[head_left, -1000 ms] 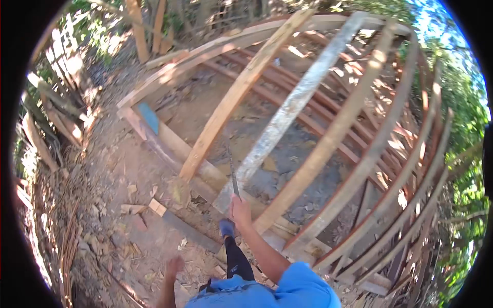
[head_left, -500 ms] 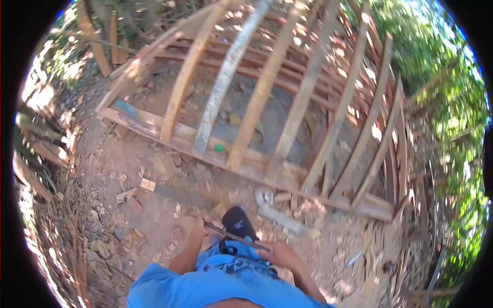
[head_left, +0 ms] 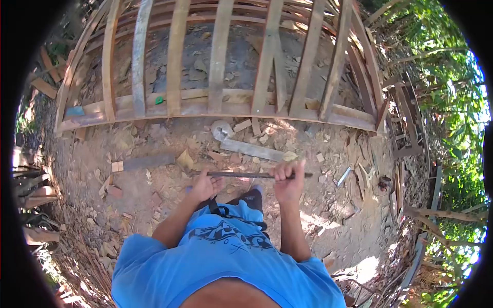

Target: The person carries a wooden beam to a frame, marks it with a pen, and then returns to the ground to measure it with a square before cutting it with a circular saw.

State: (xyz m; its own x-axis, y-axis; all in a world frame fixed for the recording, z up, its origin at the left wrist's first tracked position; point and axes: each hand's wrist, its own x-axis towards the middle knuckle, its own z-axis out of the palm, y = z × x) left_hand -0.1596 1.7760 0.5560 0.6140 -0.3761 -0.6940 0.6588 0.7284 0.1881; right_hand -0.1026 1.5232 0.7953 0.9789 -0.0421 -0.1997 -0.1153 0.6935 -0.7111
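Note:
In front of my waist, a thin dark rod [head_left: 244,175] is held level across both hands. Its exact kind is too small to tell. My left hand [head_left: 206,187] is closed at the rod's left end, with the palm turned partly up. Wrapped over the rod toward its right end, the fingers of my right hand [head_left: 288,180] are closed, and a short tip sticks out past them. Both hands hang above the dirt ground, apart from the wooden frame [head_left: 215,110] beyond them.
Curved ribs rise from the frame's bottom beam, where a small green object [head_left: 159,100] sits. A partly unrolled grey strip [head_left: 251,149] lies before it. Wood scraps and a small block [head_left: 117,166] litter the ground. Branches [head_left: 447,213] stand at right.
My view has turned and dipped, so the frame now sits higher and more level. The rod went from slanted to nearly horizontal, and both hands moved forward, away from my body.

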